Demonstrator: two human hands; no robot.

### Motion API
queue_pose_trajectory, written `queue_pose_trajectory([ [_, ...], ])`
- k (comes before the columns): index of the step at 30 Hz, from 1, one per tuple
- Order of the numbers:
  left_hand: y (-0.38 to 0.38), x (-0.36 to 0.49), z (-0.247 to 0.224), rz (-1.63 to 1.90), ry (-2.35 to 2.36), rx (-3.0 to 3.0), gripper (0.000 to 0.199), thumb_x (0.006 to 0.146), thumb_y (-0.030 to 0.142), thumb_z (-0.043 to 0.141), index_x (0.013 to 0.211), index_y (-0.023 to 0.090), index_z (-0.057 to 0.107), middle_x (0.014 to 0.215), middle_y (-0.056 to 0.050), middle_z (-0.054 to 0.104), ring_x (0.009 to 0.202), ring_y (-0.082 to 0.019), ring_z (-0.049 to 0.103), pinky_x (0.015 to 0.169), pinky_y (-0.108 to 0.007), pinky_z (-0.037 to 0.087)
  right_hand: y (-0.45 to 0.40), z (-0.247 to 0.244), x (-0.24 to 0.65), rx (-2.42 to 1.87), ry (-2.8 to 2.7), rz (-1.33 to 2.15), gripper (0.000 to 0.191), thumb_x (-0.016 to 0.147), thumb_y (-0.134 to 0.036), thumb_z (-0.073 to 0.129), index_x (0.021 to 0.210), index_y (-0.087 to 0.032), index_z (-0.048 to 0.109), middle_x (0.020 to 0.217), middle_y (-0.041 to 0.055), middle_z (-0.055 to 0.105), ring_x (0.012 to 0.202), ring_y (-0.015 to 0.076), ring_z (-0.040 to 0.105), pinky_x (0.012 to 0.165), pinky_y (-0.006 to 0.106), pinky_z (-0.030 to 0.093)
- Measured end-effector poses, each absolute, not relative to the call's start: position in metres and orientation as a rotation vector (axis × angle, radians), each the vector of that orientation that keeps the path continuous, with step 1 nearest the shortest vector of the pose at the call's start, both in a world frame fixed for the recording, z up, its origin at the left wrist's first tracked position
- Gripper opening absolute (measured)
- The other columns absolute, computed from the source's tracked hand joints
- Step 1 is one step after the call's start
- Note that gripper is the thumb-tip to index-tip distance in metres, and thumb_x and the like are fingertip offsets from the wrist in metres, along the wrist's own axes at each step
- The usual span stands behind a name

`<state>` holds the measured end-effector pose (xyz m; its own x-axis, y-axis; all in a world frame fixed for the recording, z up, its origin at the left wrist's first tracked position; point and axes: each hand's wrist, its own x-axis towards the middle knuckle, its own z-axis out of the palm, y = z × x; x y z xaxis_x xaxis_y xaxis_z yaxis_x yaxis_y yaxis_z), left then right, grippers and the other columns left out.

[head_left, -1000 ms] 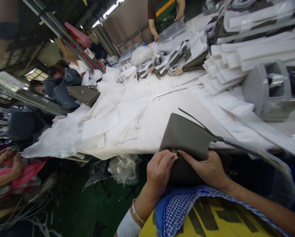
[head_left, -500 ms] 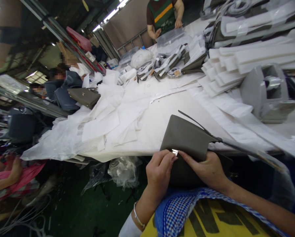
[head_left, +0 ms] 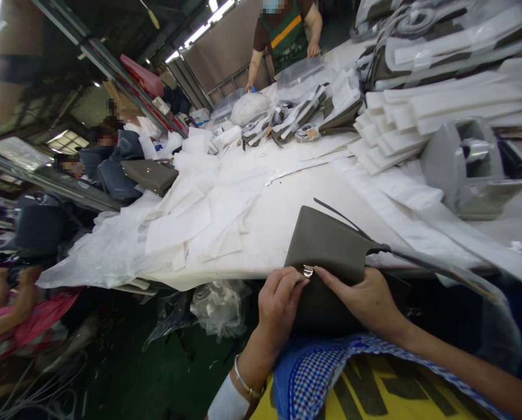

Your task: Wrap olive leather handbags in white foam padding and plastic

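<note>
Head view, the only one. Grey-brown bag (head_left: 330,239) lies at the near edge of the white table (head_left: 295,186), lower part over the wearer's lap, above a blue checked cloth (head_left: 315,364). Its strap (head_left: 431,265) trails off to the right; a thinner strip rises behind the top.

Left hand (head_left: 278,300), bangle at the wrist: fingertips pinched together on the bag's edge, touching the small metal clasp (head_left: 308,271). Whether some loose part also sits between them, cannot tell. Right hand (head_left: 372,300): grasping the bag from the other side, thumb stretched to the clasp, other fingers partly hidden.

Change over the last half second: slight. The clasp flashed white; now it shows a gold tone and a clearer outline, so its angle to the light has probably shifted a little. Both hands keep their places and the bag has hardly moved. Reads as fine fingerwork at the clasp, bag held steady.

Across the table, a co-worker (head_left: 289,38) has swung one hand outward, to a small blue item; that has no bearing on the bag.

Nearby: white sheets (head_left: 191,219) to the left, grey dispenser (head_left: 451,175) on the right, foam strips (head_left: 453,108) just behind it.
</note>
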<state>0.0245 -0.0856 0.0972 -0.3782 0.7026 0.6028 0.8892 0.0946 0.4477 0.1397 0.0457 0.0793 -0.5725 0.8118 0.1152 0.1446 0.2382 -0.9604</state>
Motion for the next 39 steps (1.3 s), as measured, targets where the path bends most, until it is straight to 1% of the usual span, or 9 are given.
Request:
queue_pose_trajectory([
  [4, -0.086, 0.022, 0.103, -1.227, -2.159, -1.590, 0.022, 0.090, 0.016, 0.066, 0.112, 0.019, 0.066, 0.103, -0.004, 0.071, 0.096, -0.014, 0.068, 0.091, -0.027, 0.058, 0.046, 0.079, 0.138, -0.872, -1.902, 1.348, 0.030, 0.079, -0.046, 0.074, 0.079, -0.016, 0.077, 0.079, 0.0072, 0.078, 0.070, 0.0267, 0.074, 0.061, 0.032, 0.059],
  [14, -0.091, 0.014, 0.121, -0.934, -2.160, -1.833, 0.018, 0.095, 0.014, 0.057, 0.110, 0.018, 0.067, 0.103, -0.006, 0.071, 0.096, -0.015, 0.069, 0.092, -0.028, 0.059, 0.048, 0.083, 0.140, -0.809, -1.989, 1.211, 0.030, 0.080, -0.046, 0.072, 0.066, -0.019, 0.072, 0.066, 0.0040, 0.074, 0.057, 0.0227, 0.069, 0.055, 0.030, 0.055],
  [19, -0.088, 0.010, 0.125, -0.999, -2.202, -1.809, 0.015, 0.096, 0.015, 0.057, 0.105, 0.019, 0.068, 0.099, -0.005, 0.071, 0.094, -0.014, 0.069, 0.090, -0.026, 0.059, 0.049, 0.086, 0.138, -0.821, -1.956, 1.290, 0.029, 0.079, -0.046, 0.073, 0.075, -0.018, 0.075, 0.076, 0.0061, 0.077, 0.067, 0.0251, 0.073, 0.059, 0.030, 0.058],
  [23, -0.087, 0.010, 0.128, -1.013, -2.158, -1.879, 0.018, 0.096, 0.013, 0.055, 0.110, 0.017, 0.067, 0.104, -0.006, 0.072, 0.097, -0.014, 0.069, 0.092, -0.026, 0.059, 0.050, 0.086, 0.139, -0.835, -1.947, 1.317, 0.028, 0.079, -0.046, 0.073, 0.076, -0.017, 0.075, 0.076, 0.0064, 0.077, 0.067, 0.0251, 0.073, 0.059, 0.030, 0.058],
  [27, -0.090, 0.009, 0.133, -0.802, -2.118, -1.997, 0.022, 0.097, 0.011, 0.053, 0.115, 0.014, 0.064, 0.107, -0.008, 0.072, 0.099, -0.016, 0.070, 0.090, -0.028, 0.059, 0.050, 0.084, 0.140, -0.827, -1.964, 1.292, 0.028, 0.079, -0.045, 0.073, 0.072, -0.018, 0.074, 0.072, 0.0056, 0.076, 0.062, 0.0237, 0.071, 0.056, 0.030, 0.057],
  [30, -0.092, 0.009, 0.137, -0.560, -2.012, -1.998, 0.023, 0.096, 0.011, 0.054, 0.117, 0.014, 0.062, 0.109, -0.010, 0.073, 0.097, -0.019, 0.070, 0.084, -0.030, 0.059, 0.050, 0.084, 0.139, -0.823, -1.967, 1.299, 0.027, 0.079, -0.045, 0.073, 0.074, -0.018, 0.074, 0.075, 0.0056, 0.077, 0.065, 0.0238, 0.072, 0.057, 0.030, 0.057],
  [32, -0.092, 0.010, 0.140, -0.428, -1.951, -1.983, 0.019, 0.095, 0.012, 0.055, 0.113, 0.015, 0.063, 0.105, -0.009, 0.073, 0.090, -0.018, 0.071, 0.078, -0.028, 0.058, 0.050, 0.085, 0.138, -0.817, -1.971, 1.309, 0.027, 0.079, -0.044, 0.073, 0.075, -0.018, 0.075, 0.076, 0.0057, 0.077, 0.066, 0.0241, 0.072, 0.058, 0.030, 0.057],
  [35, -0.088, 0.010, 0.142, -0.311, -1.919, -1.970, 0.010, 0.095, 0.014, 0.054, 0.096, 0.016, 0.064, 0.091, -0.006, 0.072, 0.077, -0.015, 0.068, 0.069, -0.026, 0.055, 0.050, 0.088, 0.138, -0.818, -1.980, 1.322, 0.028, 0.079, -0.045, 0.073, 0.072, -0.018, 0.074, 0.073, 0.0057, 0.076, 0.063, 0.0241, 0.072, 0.056, 0.030, 0.057],
  [39, -0.083, 0.007, 0.141, -0.297, -1.844, -1.965, 0.010, 0.095, 0.015, 0.055, 0.088, 0.017, 0.061, 0.086, -0.004, 0.071, 0.071, -0.014, 0.065, 0.064, -0.026, 0.051, 0.051, 0.089, 0.137, -0.842, -1.950, 1.390, 0.029, 0.078, -0.046, 0.073, 0.073, -0.017, 0.074, 0.075, 0.0060, 0.077, 0.066, 0.0244, 0.072, 0.060, 0.031, 0.058],
])
